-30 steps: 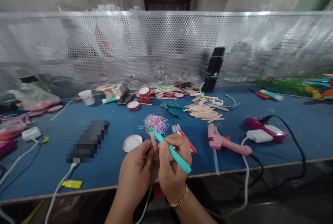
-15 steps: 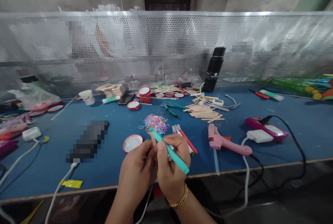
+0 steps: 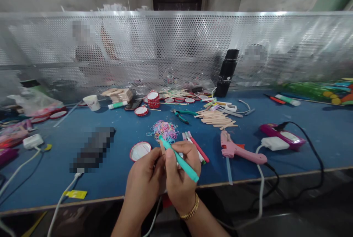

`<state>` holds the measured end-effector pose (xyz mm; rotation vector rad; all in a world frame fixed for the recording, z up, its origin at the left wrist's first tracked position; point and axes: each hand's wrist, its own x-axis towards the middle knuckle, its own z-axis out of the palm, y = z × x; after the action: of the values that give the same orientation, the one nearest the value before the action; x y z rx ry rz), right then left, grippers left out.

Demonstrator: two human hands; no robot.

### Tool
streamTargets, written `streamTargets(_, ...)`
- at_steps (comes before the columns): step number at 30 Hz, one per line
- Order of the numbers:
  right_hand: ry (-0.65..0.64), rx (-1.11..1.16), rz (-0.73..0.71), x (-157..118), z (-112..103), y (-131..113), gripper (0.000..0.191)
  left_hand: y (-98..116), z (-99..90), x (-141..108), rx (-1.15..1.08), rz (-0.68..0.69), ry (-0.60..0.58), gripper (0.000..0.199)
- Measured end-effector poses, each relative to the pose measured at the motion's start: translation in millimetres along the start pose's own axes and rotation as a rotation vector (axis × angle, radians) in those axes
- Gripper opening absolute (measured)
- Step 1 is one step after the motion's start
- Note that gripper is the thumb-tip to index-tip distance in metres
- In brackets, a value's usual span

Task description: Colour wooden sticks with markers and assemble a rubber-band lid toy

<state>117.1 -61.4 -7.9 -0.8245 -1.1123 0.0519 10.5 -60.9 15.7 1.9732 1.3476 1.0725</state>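
At the lower center of the frame, a person's left hand, fingers closed, pinches a slim wooden stick above the blue counter, near colorful loops. The teal marker meets the stick's upper end, its rear end now slightly farther left than a second ago, gripped between the right hand's thumb and curled fingers.
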Motion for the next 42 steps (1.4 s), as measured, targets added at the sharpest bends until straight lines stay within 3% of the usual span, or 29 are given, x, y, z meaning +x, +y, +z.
streamTargets(5,0.080,-0.015,0.018,0.7,1.2,0.5,0.005,-0.3,0.4,-0.2,0.037,-0.022,0.020,0.033)
streamTargets(12,-0.004,0.018,-0.010,-1.0,1.6,0.7,0.005,1.4,0.2,-0.3,-0.013,-0.001,-0.009,0.025)
streamTargets(17,0.070,-0.007,0.027,-1.1,2.4,0.8,0.004,0.6,-0.3,-0.8,0.026,-0.023,0.009,0.031)
streamTargets(23,0.009,-0.002,-0.002,-0.2,1.0,0.8,0.003,1.3,-0.9,-0.8,0.002,-0.015,-0.008,0.029)
streamTargets(29,0.086,-0.028,0.027,0.0,0.7,0.5,0.001,-1.8,0.5,-1.0,0.026,-0.029,0.004,0.032)
streamTargets(42,0.001,0.003,0.020,-0.4,-0.8,-0.6,0.006,0.1,-0.3,-0.4,-0.018,-0.015,-0.016,0.029)
